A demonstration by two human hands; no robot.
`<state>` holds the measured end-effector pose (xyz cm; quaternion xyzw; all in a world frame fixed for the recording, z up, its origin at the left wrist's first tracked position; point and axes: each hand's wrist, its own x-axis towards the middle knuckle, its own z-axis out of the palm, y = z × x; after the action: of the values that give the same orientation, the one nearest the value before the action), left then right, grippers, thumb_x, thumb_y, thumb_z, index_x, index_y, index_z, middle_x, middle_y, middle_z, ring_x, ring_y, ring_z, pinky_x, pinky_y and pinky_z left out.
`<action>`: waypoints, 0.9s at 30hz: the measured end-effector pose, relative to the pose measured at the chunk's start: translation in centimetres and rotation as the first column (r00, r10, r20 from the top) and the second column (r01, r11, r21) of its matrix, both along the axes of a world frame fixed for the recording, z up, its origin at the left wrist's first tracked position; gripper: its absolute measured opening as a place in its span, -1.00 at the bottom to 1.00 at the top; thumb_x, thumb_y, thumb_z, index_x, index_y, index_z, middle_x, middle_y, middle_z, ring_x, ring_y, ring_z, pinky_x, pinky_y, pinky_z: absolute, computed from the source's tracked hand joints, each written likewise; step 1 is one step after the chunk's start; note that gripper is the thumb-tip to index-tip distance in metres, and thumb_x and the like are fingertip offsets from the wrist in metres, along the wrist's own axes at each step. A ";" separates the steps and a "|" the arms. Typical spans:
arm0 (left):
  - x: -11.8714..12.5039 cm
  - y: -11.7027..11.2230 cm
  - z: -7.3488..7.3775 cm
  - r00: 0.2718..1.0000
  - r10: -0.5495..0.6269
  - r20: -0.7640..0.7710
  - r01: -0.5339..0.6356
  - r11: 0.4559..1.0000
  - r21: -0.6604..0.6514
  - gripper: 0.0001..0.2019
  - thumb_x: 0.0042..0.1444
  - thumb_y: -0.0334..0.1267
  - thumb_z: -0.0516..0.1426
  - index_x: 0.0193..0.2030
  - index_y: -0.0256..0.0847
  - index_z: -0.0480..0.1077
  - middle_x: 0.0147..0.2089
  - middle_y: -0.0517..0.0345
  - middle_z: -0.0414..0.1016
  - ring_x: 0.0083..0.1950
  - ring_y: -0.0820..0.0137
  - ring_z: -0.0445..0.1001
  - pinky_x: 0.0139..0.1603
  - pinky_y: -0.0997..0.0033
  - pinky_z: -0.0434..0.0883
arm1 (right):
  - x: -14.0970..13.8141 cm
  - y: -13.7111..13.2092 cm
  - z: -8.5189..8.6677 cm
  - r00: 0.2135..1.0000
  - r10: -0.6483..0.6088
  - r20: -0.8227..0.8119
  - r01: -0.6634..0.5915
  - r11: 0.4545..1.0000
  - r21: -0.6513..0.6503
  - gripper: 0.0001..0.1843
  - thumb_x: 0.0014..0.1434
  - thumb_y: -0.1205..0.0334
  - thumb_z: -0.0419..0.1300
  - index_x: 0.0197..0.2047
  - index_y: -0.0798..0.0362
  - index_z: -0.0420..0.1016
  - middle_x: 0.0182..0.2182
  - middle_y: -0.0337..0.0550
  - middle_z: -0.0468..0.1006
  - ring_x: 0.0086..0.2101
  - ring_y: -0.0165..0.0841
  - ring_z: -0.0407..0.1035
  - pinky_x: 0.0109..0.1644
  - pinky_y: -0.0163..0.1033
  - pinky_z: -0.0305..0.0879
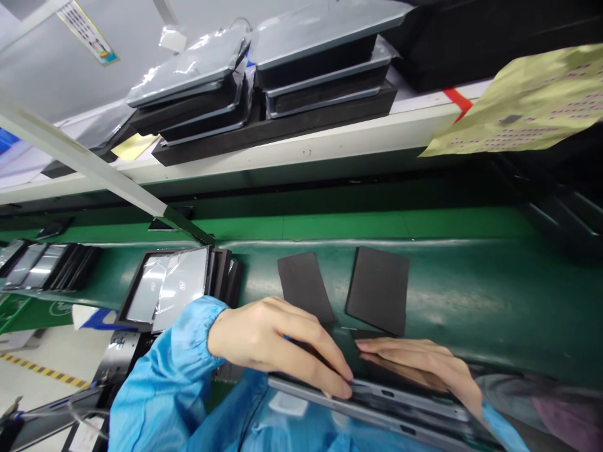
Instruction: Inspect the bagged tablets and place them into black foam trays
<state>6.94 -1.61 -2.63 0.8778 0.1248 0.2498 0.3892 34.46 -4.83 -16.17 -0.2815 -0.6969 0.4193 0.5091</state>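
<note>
A flat device with a dark glossy face and a slotted grey metal edge lies tilted at the lower middle. Over its near edge bend the fingers of my left hand. They are closed on that edge, and the left thumb is hidden. Farther right, my right hand rests with fingers stretched out flat on the glossy face, which mirrors them in brown. Both arms wear blue sleeves. Just beyond the device, two black rectangular pads lie on the green bench.
Left of my hands, film-wrapped grey panels stand in black foam. More panels sit farther left. The white shelf above carries stacked wrapped panels. A slanted white post meets the bench. Yellow paper hangs at upper right.
</note>
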 end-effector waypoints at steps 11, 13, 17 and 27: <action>-0.3 -0.5 1.4 0.929 0.160 -0.335 -0.022 0.924 0.381 -0.71 0.35 -0.29 0.18 0.14 -0.02 0.59 0.38 0.07 0.46 0.31 0.07 0.52 0.12 0.20 0.60 | 0.4 0.5 0.3 0.995 0.100 -0.019 -0.100 0.995 0.015 -0.67 0.48 0.03 0.06 0.14 -0.36 0.61 -0.22 -0.17 0.74 -0.28 -0.11 0.67 -0.25 -0.18 0.67; -1.3 0.1 0.7 0.934 0.128 -0.335 -0.038 0.964 0.263 -0.69 0.36 -0.28 0.15 0.18 -0.02 0.58 0.45 0.00 0.36 0.41 0.04 0.42 0.26 0.15 0.53 | 0.9 0.5 -0.4 0.986 0.167 -0.024 -0.168 0.984 -0.058 -0.63 0.48 0.07 0.03 0.15 -0.41 0.60 -0.20 -0.12 0.73 -0.22 -0.07 0.66 -0.20 -0.12 0.66; -3.1 0.6 -4.6 0.997 0.007 -0.073 -0.037 0.906 -0.421 -0.52 0.27 -0.05 0.25 0.31 0.00 0.49 0.49 -0.08 0.28 0.39 -0.01 0.43 0.32 0.13 0.45 | 1.0 -0.3 -2.5 0.995 -0.012 -0.103 -0.023 0.942 -0.334 -0.81 0.22 -0.06 0.32 -0.12 -0.40 0.74 -0.30 -0.04 0.75 -0.27 0.05 0.67 -0.24 0.00 0.67; 3.6 -4.5 -20.3 0.525 0.838 -0.145 -0.384 0.081 -0.920 -0.35 0.06 0.34 0.27 0.01 -0.21 0.63 -0.11 -0.03 0.73 -0.12 0.23 0.67 -0.04 0.33 0.56 | -1.8 2.0 -6.9 0.853 -0.495 -0.165 0.175 0.569 -0.804 -0.39 -0.12 0.05 0.61 0.03 -0.17 0.62 -0.11 -0.25 0.73 -0.11 -0.27 0.62 -0.07 -0.33 0.57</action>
<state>10.56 -6.12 -22.93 0.3052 0.5145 0.4718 0.6477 32.67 -2.86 -23.09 -0.5138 -0.2748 0.6117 0.5351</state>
